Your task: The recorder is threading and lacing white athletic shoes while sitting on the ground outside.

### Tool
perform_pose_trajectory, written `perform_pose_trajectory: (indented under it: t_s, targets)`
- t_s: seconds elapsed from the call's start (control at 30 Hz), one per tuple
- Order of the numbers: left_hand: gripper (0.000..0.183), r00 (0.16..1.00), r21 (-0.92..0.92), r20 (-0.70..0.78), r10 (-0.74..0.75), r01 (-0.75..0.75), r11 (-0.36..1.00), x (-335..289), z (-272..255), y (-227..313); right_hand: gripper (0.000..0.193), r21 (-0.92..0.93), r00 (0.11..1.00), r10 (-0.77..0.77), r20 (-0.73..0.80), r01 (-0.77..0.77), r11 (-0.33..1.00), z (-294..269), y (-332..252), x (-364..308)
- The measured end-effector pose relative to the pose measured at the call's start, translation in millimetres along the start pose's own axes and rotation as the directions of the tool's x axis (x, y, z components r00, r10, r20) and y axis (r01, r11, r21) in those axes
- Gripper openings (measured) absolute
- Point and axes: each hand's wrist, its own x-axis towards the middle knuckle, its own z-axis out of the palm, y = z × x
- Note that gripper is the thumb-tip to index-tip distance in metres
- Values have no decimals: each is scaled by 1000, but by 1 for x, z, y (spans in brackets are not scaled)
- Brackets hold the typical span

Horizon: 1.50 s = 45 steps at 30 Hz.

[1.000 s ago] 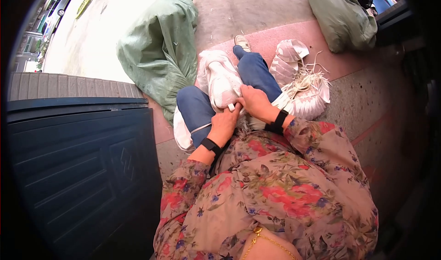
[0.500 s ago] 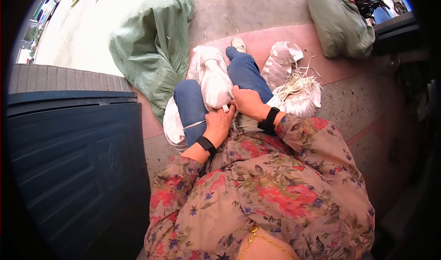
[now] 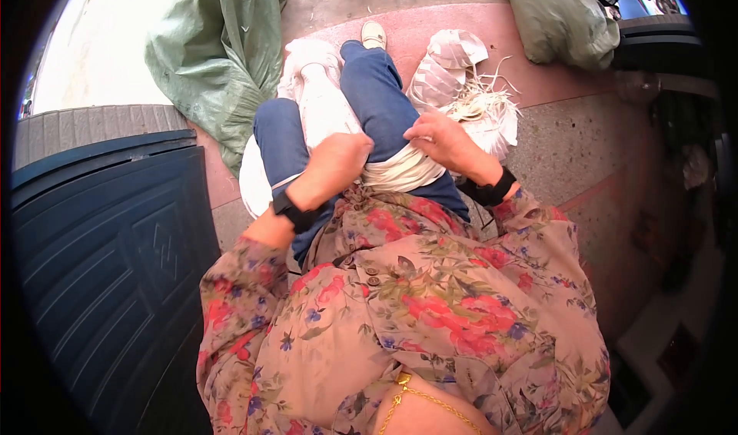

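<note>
Ref.: clock centred on the view.

L hand (image 3: 340, 160): approx. 11 o'clk, at near end of white shoe upper (image 3: 323, 104); grip curled together; can't tell if anything is clamped in it.

R hand (image 3: 448, 141): approx. 2 o'clk, above R thigh; fingertips drawn together; can't tell if a lace is pinched. Hands apart.

Shoe upper: 11 o'clk, lengthwise betw. legs, near end partly hidden by L hand. White strips (image 3: 403, 174) lie across R thigh, betw. hands.

Surroundings: white stacked pieces (image 3: 440, 74), 1 o'clk, w/ loose laces (image 3: 484, 104) just beside; green sacks (image 3: 219, 58) at 10–11 and 1–2 o'clk.
</note>
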Motion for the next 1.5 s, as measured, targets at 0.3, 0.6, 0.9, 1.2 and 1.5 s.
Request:
perform_pose_trajectory:
  t_s: [0.3, 0.6, 0.9, 1.2, 1.5]
  targets:
    - [19, 978, -86, 177, -107, 124, 989, 33, 37, 22, 5, -156, 986, -167, -9, 163, 974, 4, 4, -2]
    - [23, 957, -758, 244, -159, 290, 584, 13, -52, 33, 5, 122, 906, -2, -424, 60, 991, -73, -35, 34]
    - [22, 846, -670, 337, -413, 523, 527, -57, -91, -25, 9, -294, 991, 27, -131, -65, 954, -41, 4, 38]
    - [22, 940, -474, 69, -333, 325, 818, -10, -30, -19, 29, 462, 978, -63, 198, -36, 886, 50, -62, 79]
    - [16, 853, -187, -417, -313, 257, 948, 12, -33, -82, 27, 546, 942, 284, 181, -336, 767, 54, -27, 111]
